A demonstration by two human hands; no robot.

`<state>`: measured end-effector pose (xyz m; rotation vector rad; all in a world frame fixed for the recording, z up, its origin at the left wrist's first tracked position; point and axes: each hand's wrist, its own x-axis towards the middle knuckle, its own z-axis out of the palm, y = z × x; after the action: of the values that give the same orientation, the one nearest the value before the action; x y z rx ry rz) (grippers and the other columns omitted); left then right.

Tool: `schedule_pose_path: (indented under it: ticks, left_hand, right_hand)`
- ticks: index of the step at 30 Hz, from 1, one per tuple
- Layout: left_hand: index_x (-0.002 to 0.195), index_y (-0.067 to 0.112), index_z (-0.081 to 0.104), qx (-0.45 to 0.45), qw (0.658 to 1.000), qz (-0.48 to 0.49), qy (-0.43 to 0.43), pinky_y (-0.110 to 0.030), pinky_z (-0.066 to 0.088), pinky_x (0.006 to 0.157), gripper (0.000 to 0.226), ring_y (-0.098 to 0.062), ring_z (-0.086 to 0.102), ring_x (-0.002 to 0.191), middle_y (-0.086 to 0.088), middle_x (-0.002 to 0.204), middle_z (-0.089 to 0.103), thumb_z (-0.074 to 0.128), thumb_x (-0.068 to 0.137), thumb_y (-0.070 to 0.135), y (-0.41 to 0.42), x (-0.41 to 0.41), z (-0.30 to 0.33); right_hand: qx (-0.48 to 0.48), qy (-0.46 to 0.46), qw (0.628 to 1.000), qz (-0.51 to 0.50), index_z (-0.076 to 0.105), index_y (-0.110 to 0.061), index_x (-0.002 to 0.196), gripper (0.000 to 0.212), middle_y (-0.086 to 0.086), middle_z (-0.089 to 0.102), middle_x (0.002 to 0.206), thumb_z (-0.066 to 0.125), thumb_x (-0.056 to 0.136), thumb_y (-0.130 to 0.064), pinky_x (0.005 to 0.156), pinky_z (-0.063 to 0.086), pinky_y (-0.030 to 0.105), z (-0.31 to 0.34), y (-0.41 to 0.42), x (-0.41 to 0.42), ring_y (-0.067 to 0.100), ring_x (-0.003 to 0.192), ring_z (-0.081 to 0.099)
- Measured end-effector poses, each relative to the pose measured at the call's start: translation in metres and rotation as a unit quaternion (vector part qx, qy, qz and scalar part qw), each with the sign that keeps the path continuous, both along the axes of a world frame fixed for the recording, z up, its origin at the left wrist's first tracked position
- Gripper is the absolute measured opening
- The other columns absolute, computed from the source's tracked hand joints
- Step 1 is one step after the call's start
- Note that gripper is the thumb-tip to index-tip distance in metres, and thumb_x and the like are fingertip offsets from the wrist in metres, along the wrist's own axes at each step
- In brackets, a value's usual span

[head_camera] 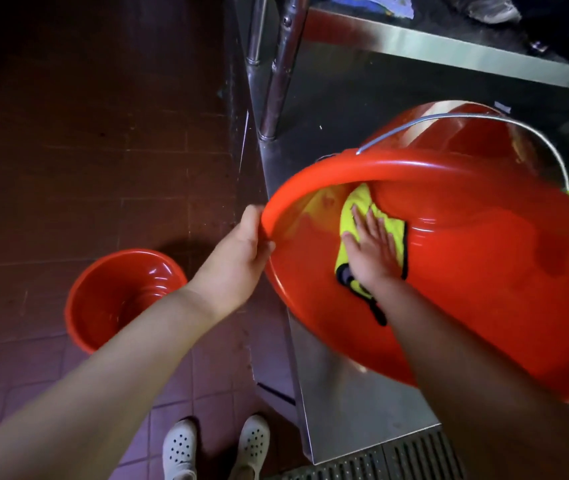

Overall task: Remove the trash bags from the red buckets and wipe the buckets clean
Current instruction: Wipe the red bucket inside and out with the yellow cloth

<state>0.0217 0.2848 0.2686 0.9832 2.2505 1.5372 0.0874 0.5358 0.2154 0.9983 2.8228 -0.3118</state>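
A large red bucket (484,278) with a metal wire handle lies tilted on its side on a steel surface, its mouth facing me. My left hand (238,251) grips its rim at the left edge. Inside it, my right hand (369,247) presses flat, fingers straight, on a yellow cloth (359,209) with black trim against the inner wall. A second red bucket (117,299) stands upright on the floor at lower left, with no bag in it.
The steel counter (345,403) has a sharp corner near my feet. Steel legs (276,64) rise at the top centre under a shelf. A floor drain grate (397,459) lies at the bottom. Dark tiled floor spreads to the left.
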Motion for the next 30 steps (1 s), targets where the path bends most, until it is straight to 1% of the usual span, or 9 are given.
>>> schedule_pose_path:
  ticks: [4, 10, 12, 16, 18, 21, 23, 26, 30]
  left_hand:
    - [0.104, 0.026, 0.036, 0.007, 0.999, 0.042, -0.031, -0.023, 0.044, 0.076, 0.026, -0.006, 0.054, 0.08, 0.006, 0.087, 0.054, 0.052, 0.092, 0.009, 0.006, -0.004, -0.012]
    - [0.107, 0.02, 0.031, -0.042, 0.965, -0.004, -0.258, -0.04, 0.05, 0.094, 0.024, -0.015, 0.063, 0.096, -0.007, 0.1, 0.06, 0.049, 0.093, 0.012, 0.009, 0.024, -0.053]
    - [0.111, 0.019, 0.026, -0.051, 0.967, 0.021, -0.248, -0.036, 0.048, 0.091, 0.029, -0.009, 0.058, 0.088, 0.001, 0.094, 0.056, 0.047, 0.094, 0.01, 0.011, 0.028, -0.052]
    - [0.104, 0.015, 0.027, -0.046, 0.974, 0.049, -0.218, -0.008, 0.039, 0.065, 0.025, 0.003, 0.046, 0.071, 0.007, 0.082, 0.049, 0.046, 0.094, 0.004, 0.015, 0.033, -0.044]
    - [0.104, 0.015, 0.028, -0.037, 0.973, 0.062, -0.221, -0.014, 0.039, 0.063, 0.025, -0.001, 0.047, 0.071, 0.006, 0.083, 0.05, 0.046, 0.093, 0.002, 0.015, 0.034, -0.044]
    - [0.119, 0.009, 0.027, -0.049, 0.972, 0.058, -0.221, -0.027, 0.042, 0.076, 0.032, -0.014, 0.051, 0.085, -0.002, 0.094, 0.051, 0.047, 0.094, 0.006, 0.016, 0.033, -0.042]
    - [0.11, 0.011, 0.027, -0.038, 0.98, 0.053, -0.187, -0.035, 0.044, 0.076, 0.026, -0.013, 0.048, 0.076, 0.0, 0.086, 0.049, 0.047, 0.093, 0.005, 0.014, 0.028, -0.04]
    - [0.097, 0.022, 0.026, -0.009, 0.989, 0.031, -0.142, -0.032, 0.042, 0.074, 0.026, -0.005, 0.044, 0.069, 0.001, 0.082, 0.048, 0.047, 0.092, 0.007, 0.007, 0.015, -0.032]
    - [0.094, 0.027, 0.03, -0.008, 0.999, 0.023, -0.045, -0.011, 0.037, 0.067, 0.035, 0.006, 0.048, 0.068, 0.013, 0.079, 0.045, 0.048, 0.09, -0.002, -0.002, -0.001, -0.014]
  right_hand:
    - [0.003, -0.047, 0.999, 0.01, -0.001, -0.041, 0.148, 0.057, -0.004, -0.006, 0.159, 0.027, 0.098, -0.047, 0.117, -0.001, 0.038, 0.003, 0.029, -0.018, 0.017, 0.145, -0.007]
    - [-0.006, -0.044, 0.999, -0.013, 0.0, -0.041, 0.147, 0.057, -0.003, -0.004, 0.159, 0.025, 0.097, -0.049, 0.117, -0.004, 0.04, 0.001, 0.011, -0.023, 0.019, 0.145, -0.007]
    - [-0.008, -0.02, 1.0, -0.019, 0.001, -0.04, 0.148, 0.06, 0.0, -0.001, 0.159, 0.03, 0.096, -0.049, 0.117, -0.004, 0.04, -0.001, -0.012, -0.015, 0.022, 0.146, -0.005]
    - [0.031, 0.062, 0.996, 0.049, 0.019, -0.032, 0.149, 0.069, 0.009, 0.022, 0.155, 0.029, 0.084, -0.054, 0.114, 0.016, 0.045, -0.006, -0.089, 0.024, 0.031, 0.143, 0.018]
    - [0.045, 0.086, 0.992, 0.083, 0.025, -0.031, 0.147, 0.069, 0.01, 0.028, 0.153, 0.031, 0.081, -0.051, 0.112, 0.022, 0.047, -0.009, -0.123, 0.047, 0.032, 0.141, 0.025]
    - [0.021, 0.106, 0.99, 0.094, 0.018, -0.033, 0.148, 0.064, 0.006, 0.023, 0.155, 0.031, 0.087, -0.048, 0.114, 0.015, 0.042, -0.01, -0.133, 0.061, 0.028, 0.143, 0.019]
    - [0.005, 0.121, 0.988, 0.097, 0.013, -0.034, 0.147, 0.064, 0.003, 0.021, 0.156, 0.029, 0.087, -0.049, 0.114, 0.012, 0.039, -0.007, -0.122, 0.054, 0.024, 0.144, 0.018]
    - [-0.002, 0.108, 0.99, 0.086, 0.011, -0.037, 0.145, 0.066, 0.002, 0.02, 0.156, 0.023, 0.082, -0.053, 0.115, 0.013, 0.037, -0.004, -0.093, 0.035, 0.021, 0.144, 0.017]
    - [-0.002, 0.055, 0.997, 0.049, 0.011, -0.038, 0.148, 0.063, 0.0, 0.013, 0.158, 0.031, 0.089, -0.048, 0.115, 0.008, 0.033, -0.002, -0.032, 0.007, 0.017, 0.145, 0.009]
